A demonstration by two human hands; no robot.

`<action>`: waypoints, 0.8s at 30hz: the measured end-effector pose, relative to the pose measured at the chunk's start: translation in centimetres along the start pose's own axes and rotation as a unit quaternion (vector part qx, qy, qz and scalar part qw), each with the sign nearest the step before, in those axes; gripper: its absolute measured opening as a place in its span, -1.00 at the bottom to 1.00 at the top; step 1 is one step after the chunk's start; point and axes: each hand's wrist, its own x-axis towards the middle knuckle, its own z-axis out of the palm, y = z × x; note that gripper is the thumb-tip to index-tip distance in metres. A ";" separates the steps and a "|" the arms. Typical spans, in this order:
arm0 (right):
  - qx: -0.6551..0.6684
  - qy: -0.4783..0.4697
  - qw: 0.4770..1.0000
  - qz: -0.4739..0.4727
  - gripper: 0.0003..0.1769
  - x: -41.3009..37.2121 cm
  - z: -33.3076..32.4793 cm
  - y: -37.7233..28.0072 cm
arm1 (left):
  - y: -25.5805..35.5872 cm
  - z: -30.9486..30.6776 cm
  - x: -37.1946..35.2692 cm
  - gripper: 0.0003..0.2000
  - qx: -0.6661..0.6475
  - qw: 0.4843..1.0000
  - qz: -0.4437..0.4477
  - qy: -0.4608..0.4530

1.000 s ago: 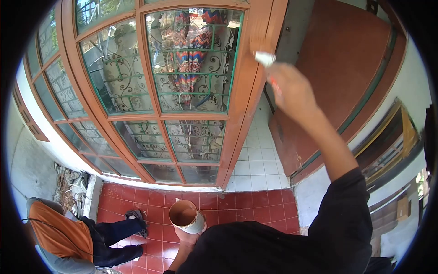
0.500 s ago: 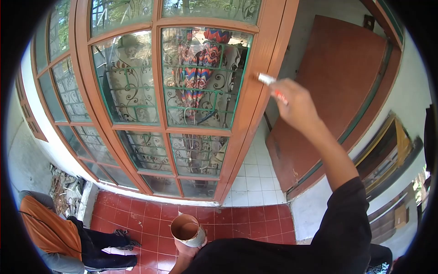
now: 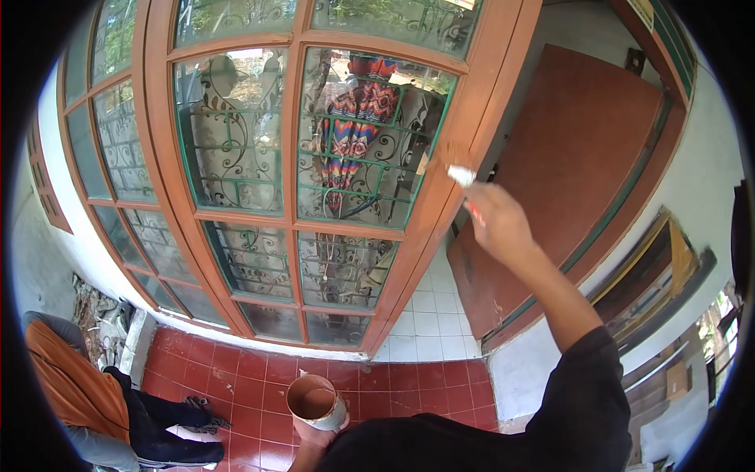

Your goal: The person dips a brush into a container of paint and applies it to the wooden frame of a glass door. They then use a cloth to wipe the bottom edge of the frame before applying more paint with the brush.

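My right hand [image 3: 499,224] is raised and grips a paintbrush [image 3: 462,179] whose bristles press on the right upright of an orange-brown wooden window frame [image 3: 460,149]. Low in the view, my left hand [image 3: 314,433] holds a round can of brown paint [image 3: 314,401] from below, its open top facing up. A black sleeve covers my right arm.
Glass panes with green scrollwork grilles [image 3: 346,157] fill the frame. A brown door [image 3: 566,181] stands open at the right above white tiles. Below is a red tiled floor [image 3: 252,377]. Another person in orange top and dark trousers [image 3: 86,393] sits at lower left.
My right hand and the brush have slid down the frame's right upright. The view has tilted upward, so the paint can and the seated person sit lower in the picture.
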 end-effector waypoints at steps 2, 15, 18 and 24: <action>0.023 -0.030 0.999 0.029 -0.76 -2.5 0.8 -1.6 | 0.5 0.0 -0.4 -0.27 -0.015 1.000 -0.002 0.011; -0.019 0.117 0.993 0.020 -0.77 7.2 -5.1 4.5 | 3.6 -1.1 -1.4 -0.29 -0.040 0.998 -0.043 0.020; -0.077 0.164 0.983 0.016 -0.74 8.8 -5.4 5.3 | 3.6 -1.2 -1.2 -0.28 -0.050 0.997 -0.052 -0.002; -0.011 0.030 0.998 0.050 -0.73 0.7 0.6 0.5 | 3.6 -1.9 -1.3 -0.27 -0.034 0.999 -0.039 -0.008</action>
